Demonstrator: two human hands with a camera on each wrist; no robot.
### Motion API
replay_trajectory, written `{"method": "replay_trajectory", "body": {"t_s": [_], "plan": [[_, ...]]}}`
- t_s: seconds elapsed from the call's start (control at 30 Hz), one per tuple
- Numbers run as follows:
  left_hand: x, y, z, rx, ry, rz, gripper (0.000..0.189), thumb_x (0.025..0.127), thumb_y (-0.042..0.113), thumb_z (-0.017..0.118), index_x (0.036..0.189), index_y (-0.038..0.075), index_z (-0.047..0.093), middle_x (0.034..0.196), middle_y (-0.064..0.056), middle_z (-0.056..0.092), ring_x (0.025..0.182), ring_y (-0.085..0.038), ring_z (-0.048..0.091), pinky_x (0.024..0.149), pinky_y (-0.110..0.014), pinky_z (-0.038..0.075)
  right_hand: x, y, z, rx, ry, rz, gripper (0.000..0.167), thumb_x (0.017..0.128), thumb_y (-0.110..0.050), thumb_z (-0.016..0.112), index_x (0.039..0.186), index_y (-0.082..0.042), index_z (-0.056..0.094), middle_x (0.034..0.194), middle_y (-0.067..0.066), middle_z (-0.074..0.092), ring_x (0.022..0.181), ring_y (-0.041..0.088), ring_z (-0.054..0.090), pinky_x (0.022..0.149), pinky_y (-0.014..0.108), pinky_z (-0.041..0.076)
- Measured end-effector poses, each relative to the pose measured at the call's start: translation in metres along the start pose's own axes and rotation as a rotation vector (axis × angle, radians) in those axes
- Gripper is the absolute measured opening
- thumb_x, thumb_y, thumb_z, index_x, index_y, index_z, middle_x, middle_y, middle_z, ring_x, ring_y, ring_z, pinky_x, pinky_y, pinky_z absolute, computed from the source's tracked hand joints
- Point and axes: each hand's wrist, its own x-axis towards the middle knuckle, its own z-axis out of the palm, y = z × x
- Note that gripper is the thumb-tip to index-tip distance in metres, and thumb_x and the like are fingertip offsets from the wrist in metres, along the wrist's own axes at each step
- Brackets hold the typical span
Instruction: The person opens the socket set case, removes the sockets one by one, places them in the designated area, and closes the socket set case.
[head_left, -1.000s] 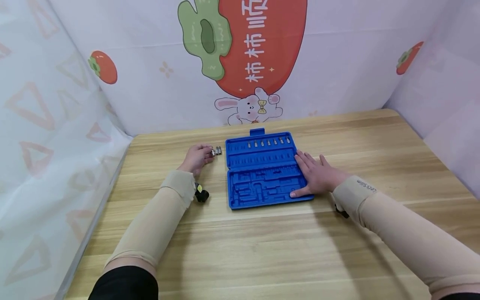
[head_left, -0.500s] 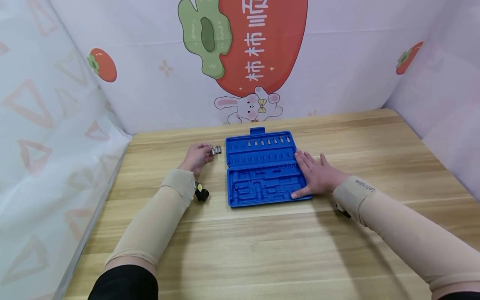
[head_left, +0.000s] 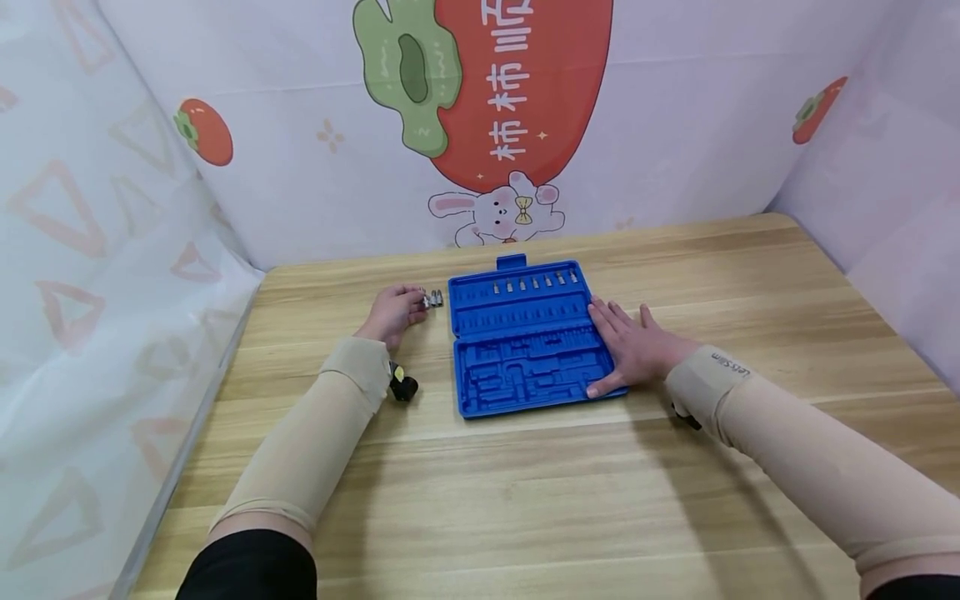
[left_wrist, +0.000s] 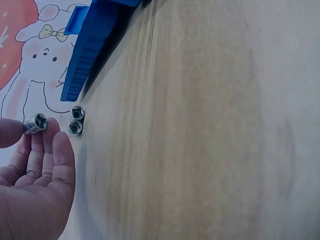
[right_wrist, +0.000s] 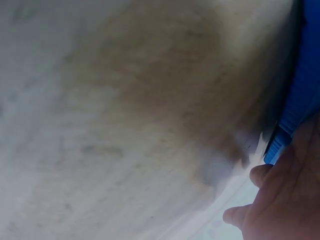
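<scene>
Between thumb and fingertips, my left hand (head_left: 394, 315) pinches a small silver socket (left_wrist: 38, 123), its hollow end showing in the left wrist view. Two more sockets (left_wrist: 75, 127) stand side by side on the table just past the fingertips. To their right, a blue plastic case (head_left: 525, 408) lies unfolded flat. A row of several metal bits (head_left: 522, 284) sits in its far half; the near half shows bare moulded slots. My right hand (head_left: 637, 350) rests on the case's right edge, fingers spread and thumb over the near half.
The wooden table (head_left: 517, 500) runs back to a printed cloth backdrop (head_left: 300, 183), with a cloth side wall (head_left: 97, 292) at the left. A latch tab (head_left: 512, 262) sticks out from the case's far edge. A black wrist camera (head_left: 403, 387) hangs under the left wrist.
My right thumb has slid slightly to the right along the near half of the case. The left hand stays in place with its fingers on the socket.
</scene>
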Motion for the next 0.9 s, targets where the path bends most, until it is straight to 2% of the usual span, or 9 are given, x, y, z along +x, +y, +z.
{"method": "replay_trajectory", "body": {"t_s": [0.47,0.67,0.9], "plan": [[-0.0054,0.0051,0.0,0.027,0.001,0.0,0.033,0.111,0.009,0.045,0.138,-0.009,0.048,0.116,-0.009,0.054,0.097,-0.016,0.057,0.098,-0.033,0.051,-0.0014,-0.0031,-0.002,0.012,0.0,0.001,0.137,0.08,-0.077,0.07,0.159,0.012,0.002,0.168,0.03,-0.003,0.152,0.053,0.003,0.112,0.079,0.0],[-0.0062,0.0055,-0.0017,0.025,0.007,0.001,0.035,0.111,0.009,0.045,0.141,-0.01,0.047,0.118,-0.011,0.055,0.097,-0.017,0.058,0.095,-0.031,0.052,-0.001,-0.0034,-0.0021,0.01,-0.007,0.004,0.137,0.081,-0.077,0.069,0.159,0.012,0.002,0.168,0.03,-0.005,0.152,0.052,0.003,0.112,0.079,-0.002],[-0.0041,0.0084,-0.0066,0.053,0.042,-0.002,0.036,0.111,0.008,0.045,0.142,-0.011,0.047,0.117,-0.012,0.055,0.098,-0.017,0.059,0.099,-0.032,0.052,-0.003,-0.0055,-0.0037,0.016,-0.006,0.001,0.135,0.081,-0.076,0.07,0.159,0.013,0.003,0.167,0.031,-0.004,0.152,0.053,0.003,0.112,0.079,-0.002]]}}
